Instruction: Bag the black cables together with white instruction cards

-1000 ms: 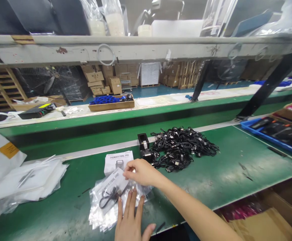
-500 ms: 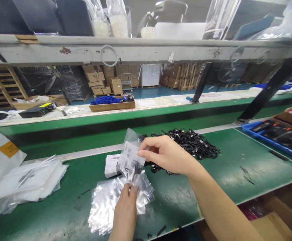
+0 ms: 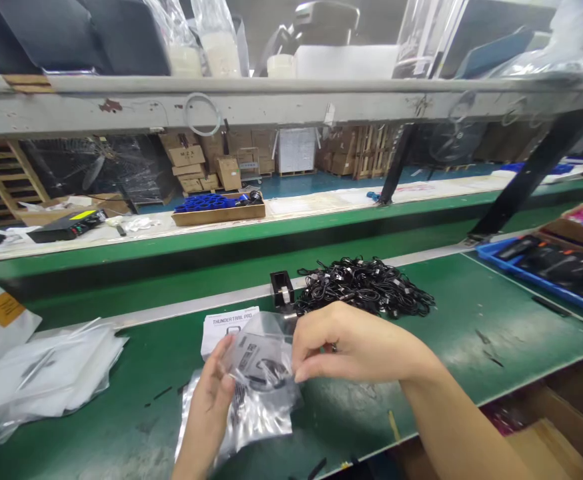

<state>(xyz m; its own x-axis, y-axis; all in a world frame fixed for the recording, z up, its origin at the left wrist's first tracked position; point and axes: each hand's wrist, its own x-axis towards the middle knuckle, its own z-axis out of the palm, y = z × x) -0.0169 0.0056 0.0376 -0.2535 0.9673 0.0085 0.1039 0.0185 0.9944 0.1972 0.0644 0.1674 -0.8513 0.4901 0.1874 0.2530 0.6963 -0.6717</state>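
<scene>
Between my two hands is a clear plastic bag [image 3: 260, 360] with a printed leaflet and a black cable inside. My left hand [image 3: 209, 393] has the bag's left edge between thumb and fingers. At the right edge, my right hand [image 3: 339, 343] pinches the plastic with its fingertips. Beneath lies a pile of clear plastic bags [image 3: 259, 430], partly covered by the held bag and my left hand. Just behind the held bag sits a stack of white printed leaflets [image 3: 226, 323]. A heap of black cables [image 3: 366, 287] lies beyond my right hand.
A small black holder [image 3: 281, 288] stands left of the cables. White plastic packaging [image 3: 56, 367] lies at the left. A blue tray [image 3: 546, 280] of black items is at the right. A cardboard tray [image 3: 221, 212] with blue parts sits on the ledge; a shelf beam [image 3: 271, 107] crosses above.
My left hand has moved from the bag pile up to the left edge of the held bag. The bag and my right hand have come lower, and the bag lies flatter.
</scene>
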